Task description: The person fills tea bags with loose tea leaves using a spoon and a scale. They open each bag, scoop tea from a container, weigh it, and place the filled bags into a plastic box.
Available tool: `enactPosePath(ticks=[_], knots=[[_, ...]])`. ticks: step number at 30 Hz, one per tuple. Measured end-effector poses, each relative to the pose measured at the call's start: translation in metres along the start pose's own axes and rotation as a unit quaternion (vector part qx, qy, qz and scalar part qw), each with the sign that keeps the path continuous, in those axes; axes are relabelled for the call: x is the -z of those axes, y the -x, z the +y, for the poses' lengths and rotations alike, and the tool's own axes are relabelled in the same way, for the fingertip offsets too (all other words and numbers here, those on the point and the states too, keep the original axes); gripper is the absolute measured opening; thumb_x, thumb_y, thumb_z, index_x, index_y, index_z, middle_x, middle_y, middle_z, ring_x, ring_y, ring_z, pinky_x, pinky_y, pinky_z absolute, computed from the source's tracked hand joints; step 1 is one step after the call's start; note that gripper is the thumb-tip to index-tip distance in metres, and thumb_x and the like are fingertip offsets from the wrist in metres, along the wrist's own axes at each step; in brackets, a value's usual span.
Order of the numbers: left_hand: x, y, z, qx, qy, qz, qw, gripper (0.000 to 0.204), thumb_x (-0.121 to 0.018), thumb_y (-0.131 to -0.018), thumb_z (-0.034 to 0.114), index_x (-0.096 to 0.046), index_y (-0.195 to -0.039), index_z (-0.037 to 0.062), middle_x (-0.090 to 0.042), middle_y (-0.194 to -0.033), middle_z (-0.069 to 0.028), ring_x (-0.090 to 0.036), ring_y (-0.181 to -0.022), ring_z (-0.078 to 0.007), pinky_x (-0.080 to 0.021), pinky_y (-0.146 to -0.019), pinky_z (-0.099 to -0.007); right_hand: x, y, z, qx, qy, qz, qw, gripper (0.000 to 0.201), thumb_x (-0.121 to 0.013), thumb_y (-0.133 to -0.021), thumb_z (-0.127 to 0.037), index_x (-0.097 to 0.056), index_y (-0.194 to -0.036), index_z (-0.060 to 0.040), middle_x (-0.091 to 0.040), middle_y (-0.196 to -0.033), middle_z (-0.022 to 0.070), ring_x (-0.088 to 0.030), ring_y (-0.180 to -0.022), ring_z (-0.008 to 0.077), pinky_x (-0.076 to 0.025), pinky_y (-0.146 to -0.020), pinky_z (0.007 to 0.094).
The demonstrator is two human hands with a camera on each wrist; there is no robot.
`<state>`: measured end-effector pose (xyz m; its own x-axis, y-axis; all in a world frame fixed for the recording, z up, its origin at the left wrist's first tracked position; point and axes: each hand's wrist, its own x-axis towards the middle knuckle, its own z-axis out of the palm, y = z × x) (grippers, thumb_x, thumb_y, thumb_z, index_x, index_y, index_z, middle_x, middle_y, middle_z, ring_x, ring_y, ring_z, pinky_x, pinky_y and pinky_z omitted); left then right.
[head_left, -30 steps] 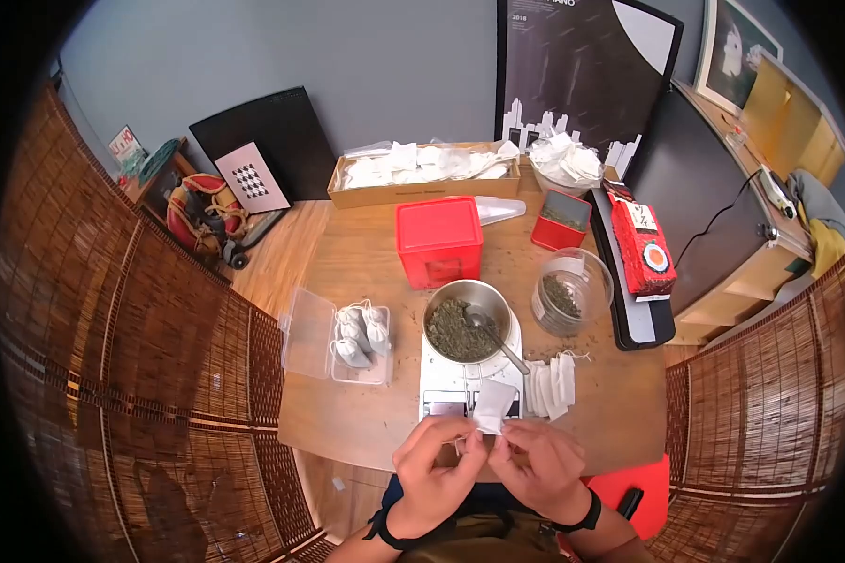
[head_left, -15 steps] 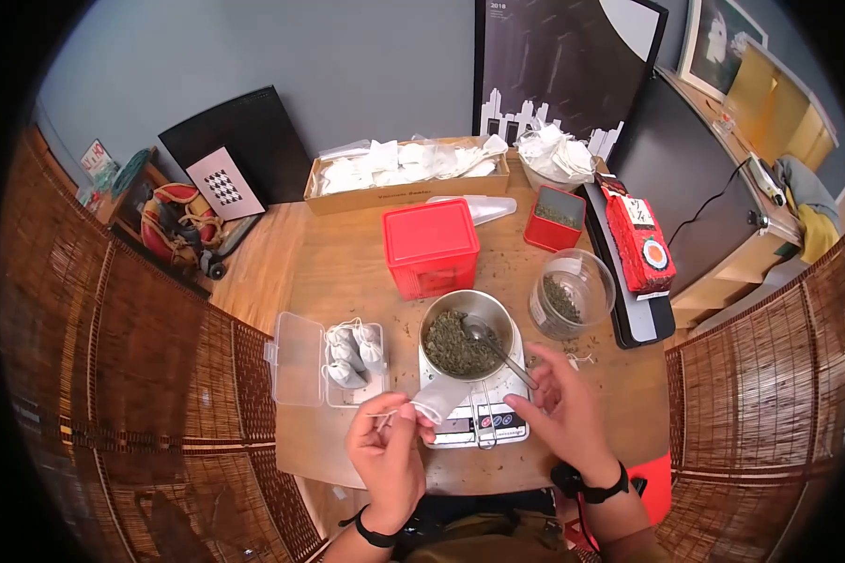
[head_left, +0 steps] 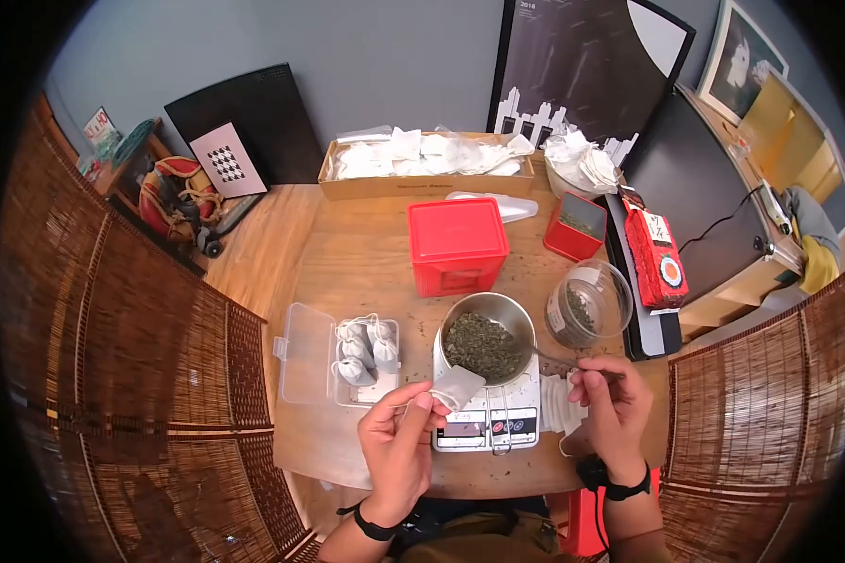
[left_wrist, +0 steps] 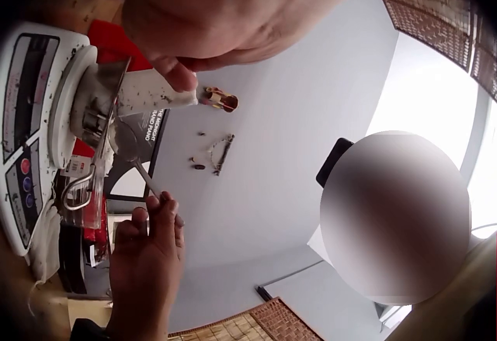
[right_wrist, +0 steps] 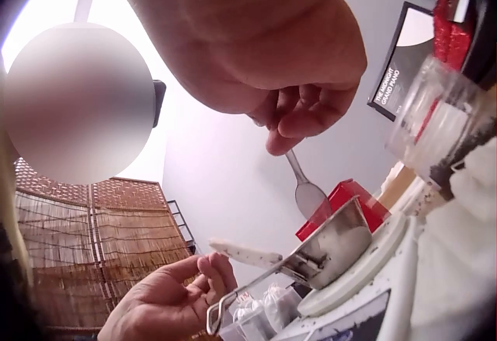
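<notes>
My left hand (head_left: 399, 436) pinches a small white drawstring tea bag (head_left: 458, 385), which overlaps the near rim of a steel pot (head_left: 526, 324) in the head view. Dried green leaves (head_left: 482, 347) fill the pot's bottom. The pot stands on a white kitchen scale (head_left: 528, 405), its wire handle pointing toward me. On the right, my right hand (head_left: 620, 413) grips a metal spoon (head_left: 556, 358) by its handle. In the right wrist view the spoon's bowl (right_wrist: 311, 199) is just above the pot's rim. Filled tea bags (head_left: 355, 371) lie in a hinged clear box (head_left: 296, 347) to the left.
Flat white bags (head_left: 561, 403) lie right of the scale. Behind the pot stands a red canister (head_left: 457, 230); a clear jar (head_left: 587, 300) and an open red tin (head_left: 576, 225) hold leaves. A cardboard box (head_left: 422, 188) and bowl (head_left: 582, 164) of white bags stand farther back.
Both hands held the bag at the table's front; the left then took it alone toward the pot. My right hand reached the spoon, took hold of its handle and raised it.
</notes>
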<state>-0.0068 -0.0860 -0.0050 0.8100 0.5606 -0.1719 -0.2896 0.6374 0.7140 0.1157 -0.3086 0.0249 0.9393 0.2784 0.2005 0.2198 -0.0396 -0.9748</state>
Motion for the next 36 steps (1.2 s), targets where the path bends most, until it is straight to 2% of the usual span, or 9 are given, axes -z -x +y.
enactPosePath(ticks=[5,7,14,16,22,28,32,34,36], knots=[[0.000,-0.004,0.000,0.015,0.039,-0.006,0.999,0.023,-0.065,-0.106,-0.002,-0.071,-0.128,-0.0045,-0.077,-0.097,-0.0141,-0.073,-0.085,-0.0159,-0.058,-0.079,-0.0268,0.001,-0.004,-0.015,-0.018,0.023,-0.088,0.996,0.011,-0.066,-0.107,0.000,-0.070,-0.115,0.0055,-0.074,-0.099,0.0120,-0.072,-0.081,0.0146,-0.058,-0.074,0.0278],[-0.001,-0.006,-0.002,-0.015,0.061,0.004,0.998,0.023,-0.065,-0.105,-0.003,-0.070,-0.127,-0.0036,-0.077,-0.096,-0.0125,-0.072,-0.086,-0.0157,-0.057,-0.080,-0.0263,-0.003,-0.008,-0.010,0.012,0.079,-0.128,0.989,0.011,-0.065,-0.106,0.001,-0.070,-0.115,0.0056,-0.074,-0.099,0.0113,-0.073,-0.082,0.0145,-0.058,-0.075,0.0281],[-0.010,-0.017,0.004,-0.023,0.096,-0.018,0.995,0.021,-0.064,-0.103,-0.003,-0.066,-0.124,-0.0013,-0.073,-0.099,-0.0100,-0.071,-0.093,-0.0170,-0.056,-0.087,-0.0304,-0.016,-0.018,0.000,-0.004,0.033,-0.055,0.998,0.012,-0.065,-0.106,0.002,-0.070,-0.116,0.0055,-0.076,-0.099,0.0107,-0.074,-0.083,0.0147,-0.058,-0.075,0.0279],[-0.010,-0.019,0.006,-0.056,0.108,-0.016,0.993,0.019,-0.061,-0.102,-0.002,-0.064,-0.121,-0.0008,-0.071,-0.103,-0.0106,-0.070,-0.097,-0.0200,-0.056,-0.094,-0.0352,-0.014,-0.016,0.001,-0.005,0.013,-0.050,0.999,0.013,-0.065,-0.106,0.001,-0.071,-0.117,0.0056,-0.077,-0.100,0.0111,-0.074,-0.082,0.0148,-0.059,-0.075,0.0282],[-0.014,-0.021,0.015,-0.086,0.108,0.005,0.990,0.019,-0.054,-0.097,-0.004,-0.061,-0.115,0.0006,-0.068,-0.107,-0.0117,-0.067,-0.099,-0.0238,-0.054,-0.103,-0.0412,-0.023,-0.008,0.009,-0.026,-0.015,-0.121,0.992,0.016,-0.066,-0.107,-0.001,-0.072,-0.120,0.0061,-0.080,-0.102,0.0135,-0.075,-0.084,0.0157,-0.059,-0.075,0.0291],[-0.012,-0.019,0.012,-0.099,0.102,0.001,0.990,0.020,-0.052,-0.093,-0.005,-0.060,-0.110,0.0015,-0.064,-0.108,-0.0098,-0.065,-0.102,-0.0218,-0.054,-0.102,-0.0399,-0.029,-0.009,0.013,-0.015,-0.031,-0.067,0.997,0.020,-0.064,-0.110,-0.005,-0.071,-0.125,0.0056,-0.079,-0.106,0.0159,-0.073,-0.084,0.0149,-0.059,-0.077,0.0280],[-0.012,-0.017,0.010,-0.102,0.104,-0.002,0.989,0.018,-0.051,-0.093,-0.005,-0.059,-0.107,0.0018,-0.063,-0.108,-0.0093,-0.064,-0.100,-0.0205,-0.053,-0.100,-0.0386,-0.029,-0.007,0.010,-0.008,-0.057,-0.065,0.996,0.023,-0.066,-0.108,-0.004,-0.072,-0.127,0.0066,-0.082,-0.107,0.0145,-0.075,-0.085,0.0135,-0.059,-0.076,0.0269],[-0.011,-0.016,0.009,-0.096,0.109,-0.021,0.989,0.015,-0.051,-0.093,-0.005,-0.059,-0.104,0.0022,-0.062,-0.105,-0.0085,-0.063,-0.097,-0.0197,-0.053,-0.099,-0.0378,-0.031,-0.008,0.005,-0.057,-0.058,-0.123,0.989,0.025,-0.067,-0.108,-0.006,-0.072,-0.129,0.0066,-0.082,-0.108,0.0146,-0.075,-0.085,0.0133,-0.059,-0.076,0.0270],[-0.016,-0.014,0.009,-0.090,0.101,-0.015,0.991,0.012,-0.054,-0.094,-0.002,-0.058,-0.104,0.0030,-0.061,-0.103,-0.0071,-0.062,-0.096,-0.0188,-0.053,-0.094,-0.0361,-0.033,-0.009,0.014,-0.056,-0.054,-0.107,0.991,0.026,-0.068,-0.107,-0.006,-0.072,-0.130,0.0065,-0.082,-0.110,0.0146,-0.075,-0.084,0.0133,-0.059,-0.076,0.0271]])
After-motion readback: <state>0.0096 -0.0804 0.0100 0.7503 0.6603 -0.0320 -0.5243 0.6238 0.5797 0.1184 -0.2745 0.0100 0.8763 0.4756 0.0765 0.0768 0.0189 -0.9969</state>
